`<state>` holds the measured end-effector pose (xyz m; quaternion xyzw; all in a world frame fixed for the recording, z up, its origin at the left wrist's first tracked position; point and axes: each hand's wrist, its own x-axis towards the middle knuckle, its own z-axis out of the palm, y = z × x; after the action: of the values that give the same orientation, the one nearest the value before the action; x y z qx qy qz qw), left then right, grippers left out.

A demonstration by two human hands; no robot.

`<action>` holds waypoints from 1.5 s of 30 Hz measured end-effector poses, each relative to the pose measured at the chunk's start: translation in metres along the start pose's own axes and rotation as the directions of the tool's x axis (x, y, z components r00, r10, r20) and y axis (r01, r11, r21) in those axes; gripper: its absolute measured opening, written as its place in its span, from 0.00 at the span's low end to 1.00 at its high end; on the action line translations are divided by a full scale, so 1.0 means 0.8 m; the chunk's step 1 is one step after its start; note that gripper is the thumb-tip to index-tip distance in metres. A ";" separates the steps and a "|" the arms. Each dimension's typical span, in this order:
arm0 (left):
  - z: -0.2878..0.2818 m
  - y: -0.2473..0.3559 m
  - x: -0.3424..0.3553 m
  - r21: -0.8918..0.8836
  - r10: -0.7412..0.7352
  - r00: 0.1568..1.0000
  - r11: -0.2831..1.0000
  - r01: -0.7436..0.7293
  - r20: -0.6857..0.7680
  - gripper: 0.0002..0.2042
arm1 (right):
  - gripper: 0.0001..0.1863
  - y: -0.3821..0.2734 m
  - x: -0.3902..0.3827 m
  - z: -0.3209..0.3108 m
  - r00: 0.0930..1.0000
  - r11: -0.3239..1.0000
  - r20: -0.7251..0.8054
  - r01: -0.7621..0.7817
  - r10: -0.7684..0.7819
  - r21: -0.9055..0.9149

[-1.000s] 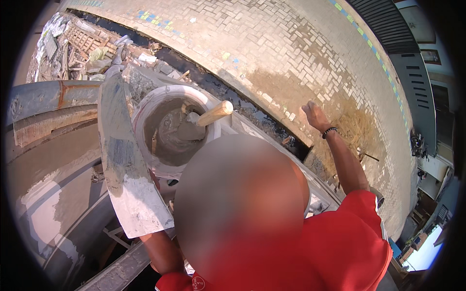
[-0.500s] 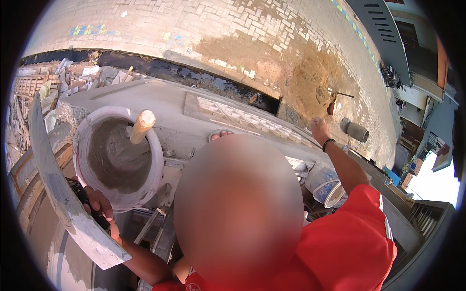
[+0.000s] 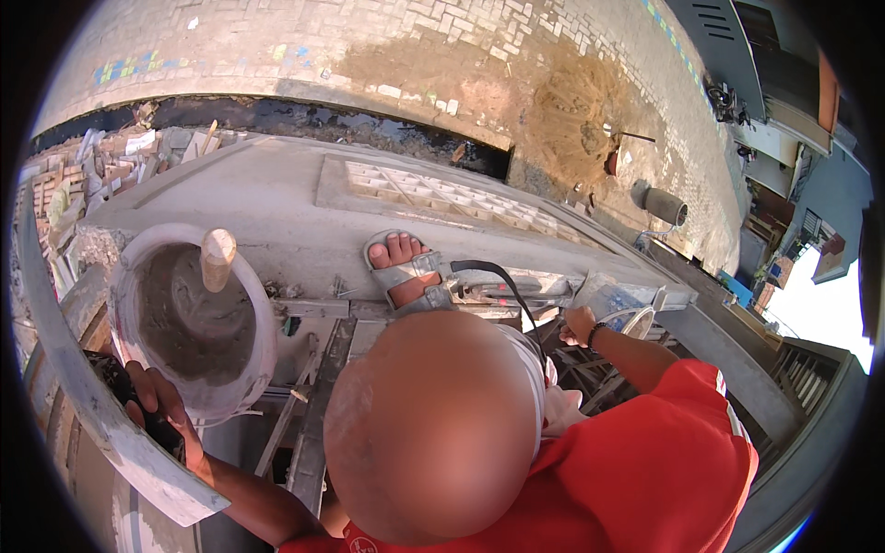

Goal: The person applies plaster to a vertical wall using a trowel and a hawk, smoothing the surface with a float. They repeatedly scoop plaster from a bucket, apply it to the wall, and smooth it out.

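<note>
My left hand [image 3: 161,405] grips the black handle of a long grey plastering float [image 3: 157,475], held edgewise at the left. Beside it stands a white bucket [image 3: 256,378] of wet grey mortar [image 3: 189,336], with a pale round wooden handle [image 3: 218,258] sticking up. My right hand [image 3: 578,324] is at mid-right with curled fingers, against a whitish pail [image 3: 604,293] near a black cord [image 3: 507,281]; what it holds is unclear. A sandalled foot [image 3: 401,267] rests on the concrete ledge [image 3: 295,212]. A blurred round area covers the lower middle.
Beyond the ledge lie a dark drainage channel [image 3: 350,129], a paved lane [image 3: 396,46] and a sand pile [image 3: 562,111]. Rubble [image 3: 69,180] lies at far left, a grey cylinder [image 3: 664,207] at right. Metal beams [image 3: 318,405] cross an opening below me.
My right hand has come down and inward from over the lane to the pail. The float has swung left and stands more edgewise. The view has shifted, bringing the foot and ledge into sight.
</note>
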<state>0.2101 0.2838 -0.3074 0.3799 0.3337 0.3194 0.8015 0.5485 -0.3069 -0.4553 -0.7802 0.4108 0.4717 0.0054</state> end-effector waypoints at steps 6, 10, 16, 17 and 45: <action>-0.001 -0.003 -0.012 -0.103 -0.026 0.999 0.994 0.023 -0.032 0.22 | 0.15 0.016 -0.015 0.062 0.989 0.964 0.146 -0.029 -0.010 0.263; -0.010 -0.008 -0.023 -0.153 -0.006 1.000 0.988 0.001 -0.031 0.24 | 0.11 0.010 -0.011 0.065 0.987 0.942 0.147 0.007 -0.060 0.335; -0.047 -0.017 -0.031 -0.203 -0.045 0.992 0.977 0.068 0.117 0.31 | 0.11 -0.007 -0.044 0.059 0.726 0.387 0.405 0.657 -0.556 -0.647; -0.045 -0.018 -0.034 -0.303 -0.025 0.987 0.950 0.073 0.159 0.31 | 0.11 -0.025 -0.061 0.061 0.754 0.227 0.454 0.603 -0.475 -0.765; -0.028 -0.054 -0.119 -0.323 0.182 0.975 0.922 -0.214 -0.126 0.23 | 0.28 -0.371 -0.358 0.196 -0.116 0.670 0.690 0.166 -0.715 0.723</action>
<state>0.1495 0.1977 -0.3261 0.2548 0.2717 0.4681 0.8013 0.5635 0.1339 -0.4424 -0.3234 0.0817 0.7261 0.6013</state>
